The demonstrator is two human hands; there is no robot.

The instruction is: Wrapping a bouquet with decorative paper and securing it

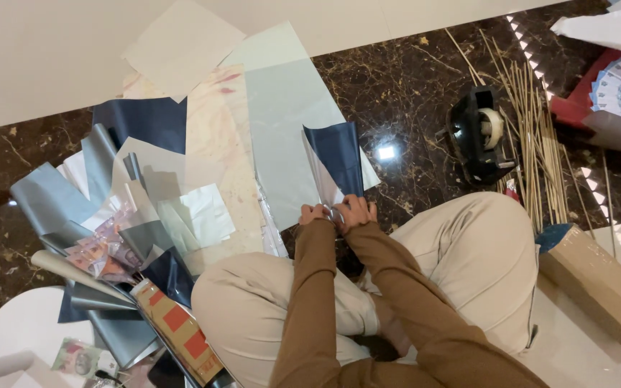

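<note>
Left hand [315,213] and right hand [356,210] are pressed together, both pinched on the lower edge of a navy sheet [339,158] that stands up just beyond the fingers. Judged light, thin and floppy, with a glossy, likely slippery face that creases easily; best held at the gathered base. Tape dispenser [477,133] lies well right of the hands

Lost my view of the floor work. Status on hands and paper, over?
Left hand and right hand both pinching the navy paper sheet at its bottom, close together. Sheet upright above the knees. Nothing blocking; tape dispenser sits apart, right.
</note>
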